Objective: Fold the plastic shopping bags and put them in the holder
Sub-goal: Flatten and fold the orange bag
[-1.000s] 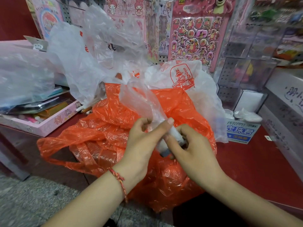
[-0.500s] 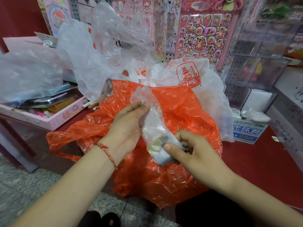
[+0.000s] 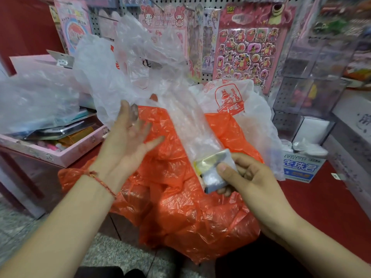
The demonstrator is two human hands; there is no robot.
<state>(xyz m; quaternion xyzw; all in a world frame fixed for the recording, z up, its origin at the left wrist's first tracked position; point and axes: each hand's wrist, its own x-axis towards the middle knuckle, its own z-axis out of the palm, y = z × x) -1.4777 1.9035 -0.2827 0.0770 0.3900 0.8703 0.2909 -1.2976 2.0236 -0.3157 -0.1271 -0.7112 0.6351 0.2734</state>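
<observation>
Above the orange bag (image 3: 180, 213), right hand (image 3: 248, 178) pinches the clear bag (image 3: 190, 127) at its blurry folded end; left hand (image 3: 128, 137), fingers spread

Clear bag (image 3: 180, 109) — thin translucent plastic film, finely crinkled, with a soft sheen; its folded end looks denser and silvery. Orange bag (image 3: 180, 207) — glossy plastic film, heavily creased. White bag (image 3: 226, 97): milky plastic, printed in red. Tabletop (image 3: 321, 207): smooth, matt red. Display cases (image 3: 313, 83): hard, clear, glossy plastic. Sticker sheet (image 3: 247, 51): glossy. Floor (image 3: 120, 251): speckled, rough-looking stone. Bracelet (image 3: 100, 179): braided red cord.
</observation>
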